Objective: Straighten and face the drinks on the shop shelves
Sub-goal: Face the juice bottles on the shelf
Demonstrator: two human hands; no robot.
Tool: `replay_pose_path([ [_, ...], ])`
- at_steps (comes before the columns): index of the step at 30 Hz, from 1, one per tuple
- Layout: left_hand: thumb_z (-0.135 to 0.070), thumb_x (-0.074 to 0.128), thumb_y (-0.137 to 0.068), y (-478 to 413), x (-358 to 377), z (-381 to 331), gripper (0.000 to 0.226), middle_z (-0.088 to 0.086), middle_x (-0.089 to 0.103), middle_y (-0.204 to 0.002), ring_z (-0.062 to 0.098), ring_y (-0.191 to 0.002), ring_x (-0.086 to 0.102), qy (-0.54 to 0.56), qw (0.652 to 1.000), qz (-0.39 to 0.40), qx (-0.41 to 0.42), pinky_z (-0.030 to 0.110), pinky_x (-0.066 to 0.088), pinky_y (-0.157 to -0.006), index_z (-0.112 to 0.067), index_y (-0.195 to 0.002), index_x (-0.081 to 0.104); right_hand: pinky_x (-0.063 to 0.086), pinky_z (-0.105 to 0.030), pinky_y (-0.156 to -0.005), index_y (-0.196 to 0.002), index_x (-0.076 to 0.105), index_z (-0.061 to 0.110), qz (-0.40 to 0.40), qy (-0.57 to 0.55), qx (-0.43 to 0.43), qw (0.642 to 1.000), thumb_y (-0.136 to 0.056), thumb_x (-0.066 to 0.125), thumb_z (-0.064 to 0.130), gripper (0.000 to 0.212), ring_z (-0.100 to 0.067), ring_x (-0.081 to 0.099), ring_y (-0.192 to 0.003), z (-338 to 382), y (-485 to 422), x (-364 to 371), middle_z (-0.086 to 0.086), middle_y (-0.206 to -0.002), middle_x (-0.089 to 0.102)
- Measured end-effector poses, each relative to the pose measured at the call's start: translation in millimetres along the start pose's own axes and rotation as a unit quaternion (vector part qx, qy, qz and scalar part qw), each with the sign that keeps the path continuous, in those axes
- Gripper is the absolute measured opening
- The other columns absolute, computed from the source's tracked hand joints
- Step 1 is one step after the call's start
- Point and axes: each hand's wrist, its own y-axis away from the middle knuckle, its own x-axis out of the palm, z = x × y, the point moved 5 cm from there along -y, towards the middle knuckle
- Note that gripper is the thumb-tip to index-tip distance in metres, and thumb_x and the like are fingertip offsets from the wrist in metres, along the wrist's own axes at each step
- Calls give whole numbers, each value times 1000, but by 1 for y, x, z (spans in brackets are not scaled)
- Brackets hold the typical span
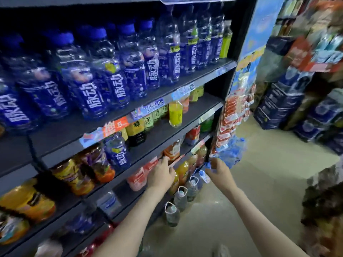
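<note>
Low in the middle of the frame, the left hand (161, 173) reaches to the shelving unit (241, 25). Its fingers are stretched forward, so the grip is open, with the fingertips at a red price tag (176, 160) on one of the lower rims. Just right of it, the right hand (220, 171) is raised against blue hanging packets (231, 151) at the foot of a strip of snack packets (229, 115) on the unit's end. Blur hides its fingers, so I cannot tell whether that grip holds anything. The drinks fill the left half of the frame. Blue-labelled bottles (92, 84) with blue caps crowd the top shelf (65, 130), some with white lettering facing out and others turned. On the shelf below (202, 102), a lone blue bottle (117, 151) stands beside orange and purple ones. Green tea bottles (137, 127) sit further along, and a yellow bottle (175, 114) stands apart near the rim. Orange juice bottles (26, 203) sit at the lower left. On the floor (259, 179) under the hands, large water jugs (172, 214) stand in a row against the unit. Blue cartons (274, 106) are stacked at the right.
</note>
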Motion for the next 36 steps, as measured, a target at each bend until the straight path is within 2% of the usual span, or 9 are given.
replay_pose_path([
  [4,-26,47,-93,-49,19,-25,28,5,60,-119,28,-105,59,9,995,-57,-84,36,49,-79,-19,-121,47,45,-35,-80,-115,51,9,44,-25,-39,998,-83,64,15,35,-25,55,-97,-4,-91,-10,-8,-106,57],
  [9,-25,47,-96,-93,26,-31,32,7,56,-123,28,-109,56,-1,981,-139,-136,37,45,-79,-14,-126,46,39,-29,-78,-119,49,10,74,-59,-99,991,-83,67,21,42,-21,53,-101,17,-184,15,-4,-111,56],
  [12,-28,45,-97,-109,35,-22,31,5,55,-122,26,-109,55,-7,973,-172,-153,35,44,-76,-16,-126,45,39,-30,-80,-126,44,4,89,-76,-122,986,-81,70,23,55,-25,51,-108,35,-221,45,-12,-118,53],
  [15,-27,48,-95,-122,41,-13,31,2,56,-121,23,-108,56,-16,968,-196,-154,35,46,-78,-18,-125,45,48,-41,-86,-120,47,2,46,-121,-144,981,-64,79,36,73,-28,55,-102,60,-249,69,-16,-113,57],
  [18,-24,47,-95,-132,36,-7,32,4,56,-120,25,-107,56,-13,966,-207,-155,37,46,-81,-17,-126,46,42,-43,-95,-129,37,-5,16,-110,-137,984,-65,83,31,86,-36,46,-117,80,-264,87,-22,-124,50],
  [23,-24,46,-96,-141,24,-5,30,5,56,-120,26,-106,57,-23,963,-214,-164,38,48,-79,-17,-125,47,40,-43,-92,-125,38,-7,-10,-103,-133,986,-78,72,23,66,-40,47,-115,87,-280,91,-24,-122,50],
  [29,-26,48,-95,-144,22,-42,35,2,52,-127,23,-110,55,-22,969,-187,-162,35,47,-82,-17,-128,44,39,-28,-78,-113,46,7,60,-151,-185,969,-70,78,20,55,-27,53,-103,57,-255,59,-9,-108,53],
  [34,-29,62,-87,-153,22,-103,70,3,31,-148,23,-132,37,28,982,-121,-141,37,39,-101,-17,-145,24,42,-10,-72,-103,49,26,114,-215,-249,937,-69,83,25,48,-6,57,-94,59,-228,-14,8,-100,55],
  [36,-29,66,-84,-156,17,-133,79,2,28,-150,21,-135,32,55,981,-128,-134,36,37,-102,-19,-147,20,47,-14,-78,-106,52,27,128,-240,-275,922,-69,83,24,48,1,58,-95,72,-224,-50,11,-103,59],
])
